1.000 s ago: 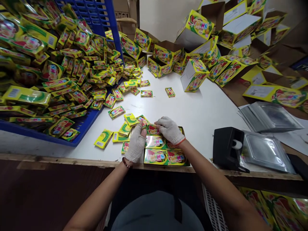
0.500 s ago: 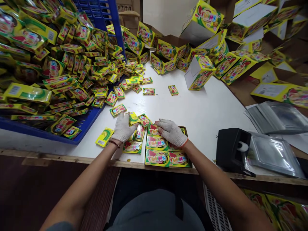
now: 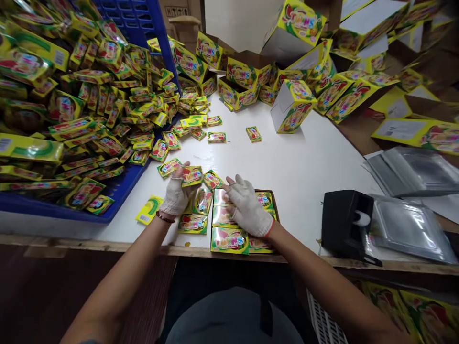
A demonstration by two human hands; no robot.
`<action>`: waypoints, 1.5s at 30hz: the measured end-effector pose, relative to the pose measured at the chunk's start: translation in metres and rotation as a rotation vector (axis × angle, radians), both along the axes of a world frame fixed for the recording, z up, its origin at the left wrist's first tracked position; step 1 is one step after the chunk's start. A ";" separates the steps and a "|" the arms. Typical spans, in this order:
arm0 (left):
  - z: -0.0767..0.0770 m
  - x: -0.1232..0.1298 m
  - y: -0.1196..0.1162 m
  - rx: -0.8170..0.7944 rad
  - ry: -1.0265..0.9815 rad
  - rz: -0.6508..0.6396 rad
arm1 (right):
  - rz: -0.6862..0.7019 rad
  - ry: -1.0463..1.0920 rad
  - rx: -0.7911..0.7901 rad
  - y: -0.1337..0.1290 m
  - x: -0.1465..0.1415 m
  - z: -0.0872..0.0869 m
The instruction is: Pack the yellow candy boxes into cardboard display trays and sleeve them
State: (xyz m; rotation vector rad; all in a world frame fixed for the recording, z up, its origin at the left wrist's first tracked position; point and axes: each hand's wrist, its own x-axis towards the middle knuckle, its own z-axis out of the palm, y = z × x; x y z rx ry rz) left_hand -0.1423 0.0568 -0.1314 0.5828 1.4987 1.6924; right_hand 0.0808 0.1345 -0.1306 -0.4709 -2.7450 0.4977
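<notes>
My left hand (image 3: 175, 195), in a white glove, is closed on a small yellow-green candy box (image 3: 192, 177) with its printed front facing up. Below it lie loose small boxes (image 3: 193, 223), partly covered by the hand. My right hand (image 3: 248, 206), also gloved, hovers or rests over an open carton (image 3: 275, 203) filled with rows of the same small boxes (image 3: 229, 240). Its fingers are extended and hold nothing I can see. The hand hides the carton's middle. One small box (image 3: 213, 179) lies tilted between the two hands.
A blue crate (image 3: 125, 191) heaped with small boxes stands at the left. Open display cartons (image 3: 244, 76) crowd the back and right. A black tape dispenser (image 3: 346, 224) and clear plastic sheets (image 3: 409, 229) lie at the right. The table's wooden edge (image 3: 143, 248) runs along the front.
My left hand has turned over a small box and lifted it, so its printed front now shows. My right hand has shifted nearer, across the carton's middle. The view has moved slightly.
</notes>
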 end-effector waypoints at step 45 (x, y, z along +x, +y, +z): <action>-0.025 -0.001 -0.005 -0.614 1.475 -0.300 | -0.368 0.392 -0.585 -0.035 0.084 0.013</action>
